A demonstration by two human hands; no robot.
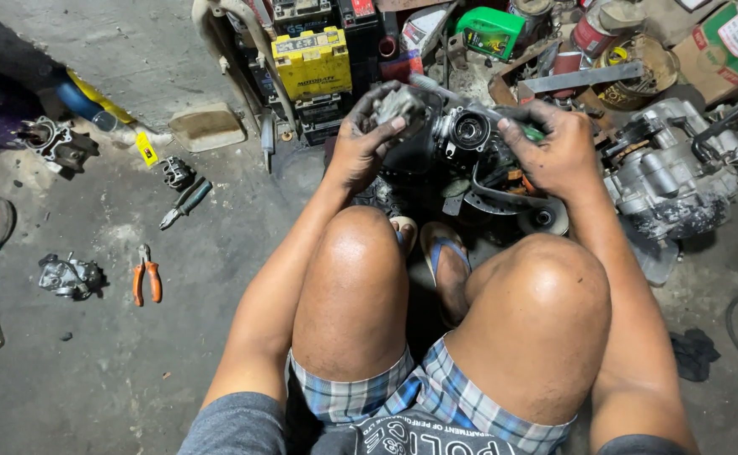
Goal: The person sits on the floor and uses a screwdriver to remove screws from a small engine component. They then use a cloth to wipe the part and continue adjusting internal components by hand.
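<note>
Grey metal engine part point(399, 108) sits gripped in the left hand point(365, 143) fingers; right hand point(558, 152) fingers clasp a green-handled tool point(531, 131).

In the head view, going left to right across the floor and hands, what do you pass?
Orange-handled pliers → yellow battery → left hand holding a grey metal part → right hand → grey engine casing.

Blue, white and grey plaid on the shorts point(419, 396), and a bright yellow battery point(312, 61) stands out against dull grey concrete floor point(133, 354). Orange handles glow on the pliers point(147, 276), a vivid green bottle point(489, 30) sits behind, and black grease coats the left hand point(367, 139).
</note>
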